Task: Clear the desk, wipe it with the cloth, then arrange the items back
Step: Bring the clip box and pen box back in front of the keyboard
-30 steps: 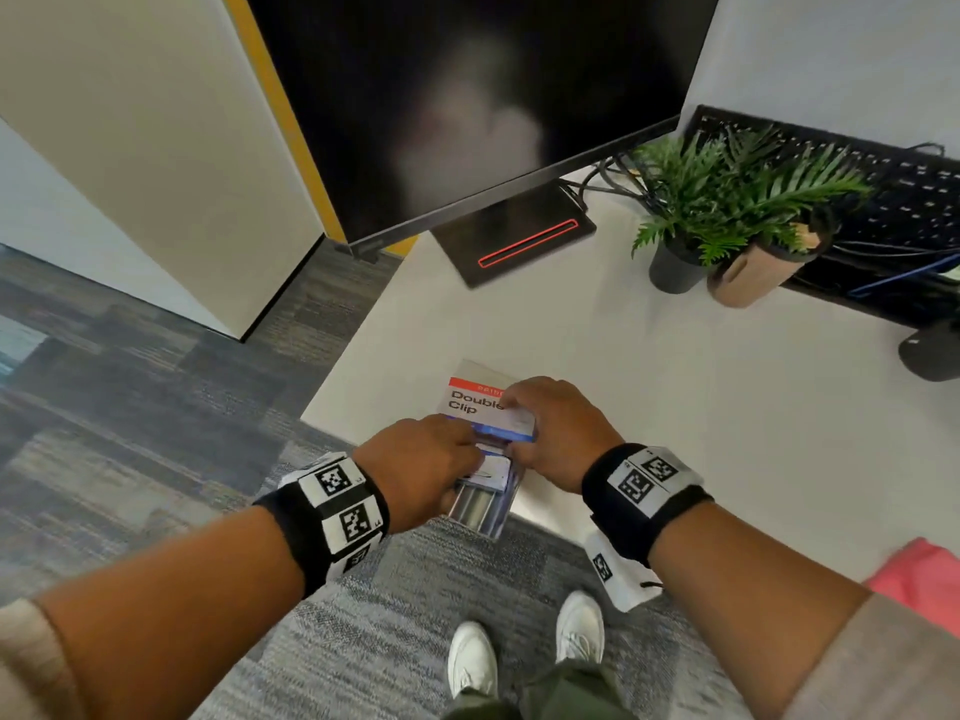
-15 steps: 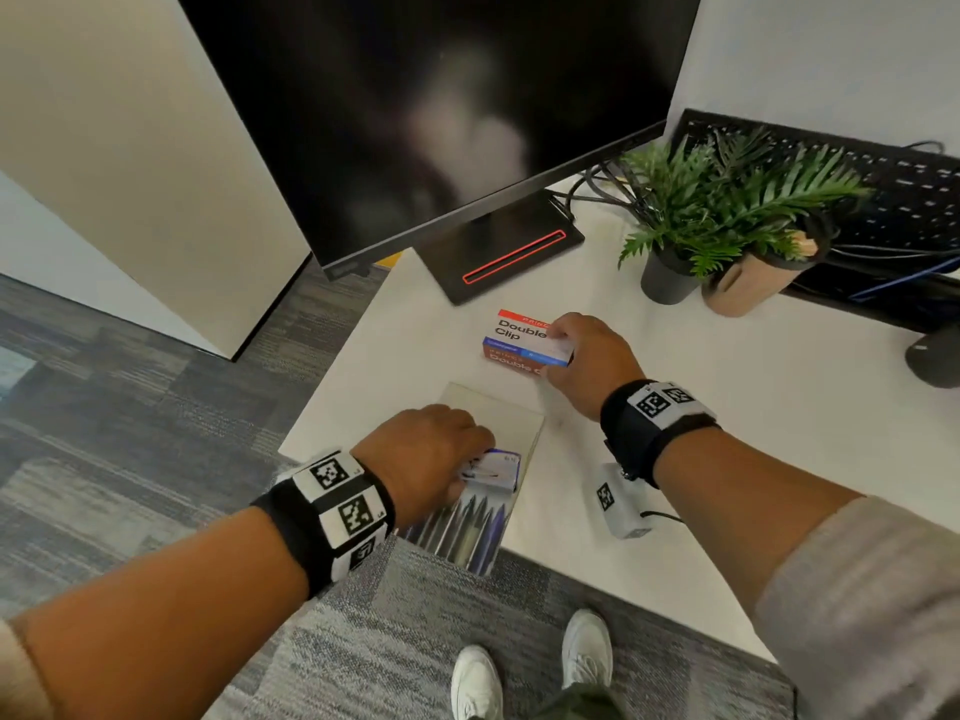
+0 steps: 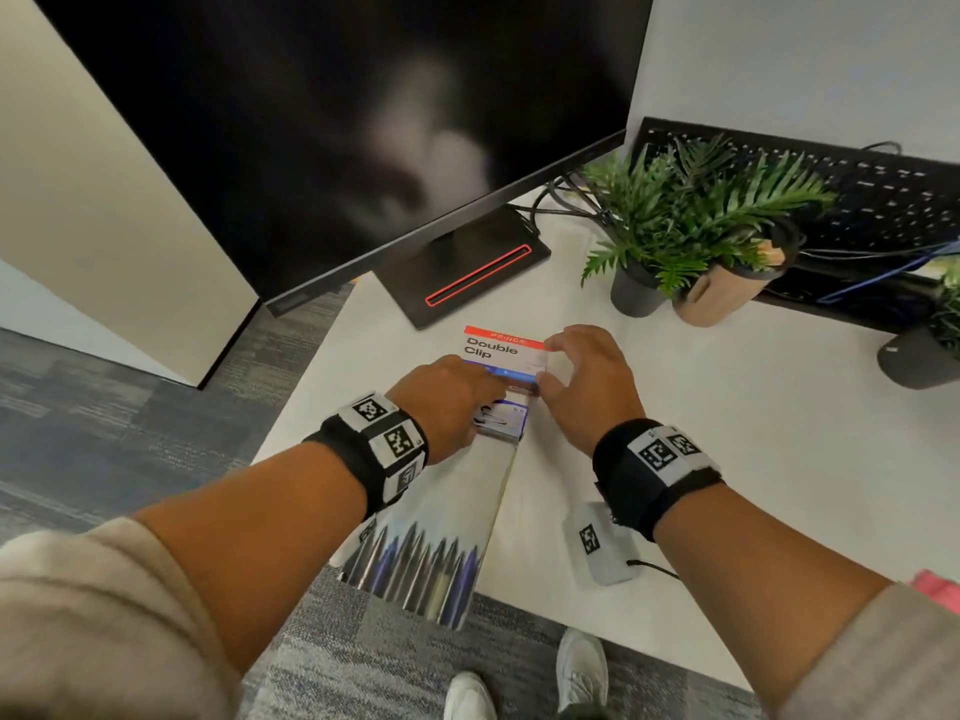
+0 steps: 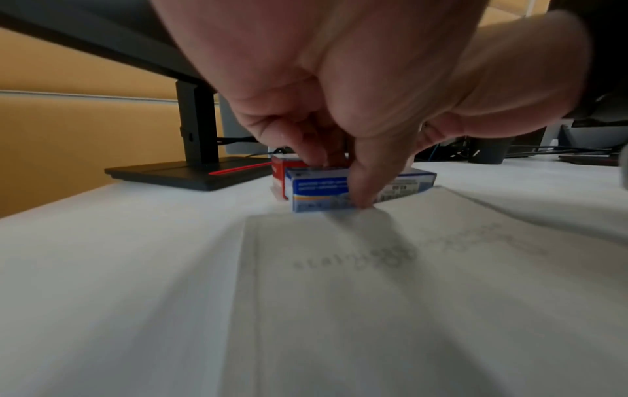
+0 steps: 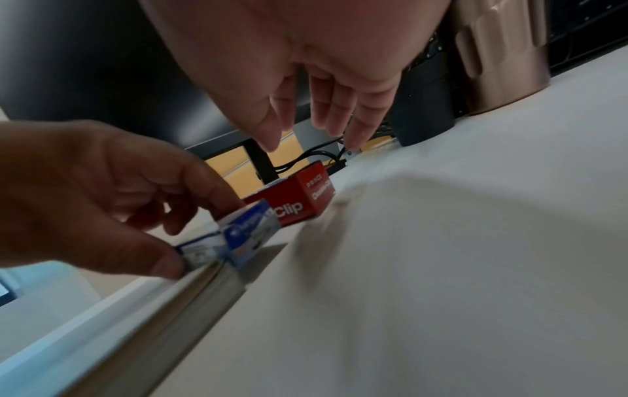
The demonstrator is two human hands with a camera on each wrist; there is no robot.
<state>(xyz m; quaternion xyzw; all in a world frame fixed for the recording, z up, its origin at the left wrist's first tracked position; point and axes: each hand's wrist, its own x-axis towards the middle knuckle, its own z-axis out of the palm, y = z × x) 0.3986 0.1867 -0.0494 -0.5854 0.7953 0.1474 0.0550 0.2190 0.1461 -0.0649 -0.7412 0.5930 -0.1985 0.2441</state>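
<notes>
A red-and-white "Double Clip" box (image 3: 504, 351) (image 5: 292, 204) lies on the white desk (image 3: 727, 433) in front of the monitor stand. Just behind it, my left hand (image 3: 467, 402) (image 4: 339, 150) (image 5: 136, 215) pinches a small blue box (image 3: 503, 422) (image 4: 322, 188) (image 5: 244, 228) between thumb and fingers. That box rests on the far end of a flat pen pack (image 3: 431, 553) (image 4: 407, 268), which overhangs the desk's near edge. My right hand (image 3: 571, 376) (image 5: 316, 118) hovers at the clip box's right end, fingers straight, apart from it.
A large dark monitor (image 3: 337, 122) with a red-striped base (image 3: 467, 272) stands at the back. Two potted plants (image 3: 675, 226), a black keyboard (image 3: 857, 189) and a dark pot (image 3: 919, 356) sit to the right. Something pink (image 3: 935, 589) shows at the right edge.
My right hand set the clip box down farther back and let go of it. My left hand slid the blue box forward along the pen pack, up against the clip box.
</notes>
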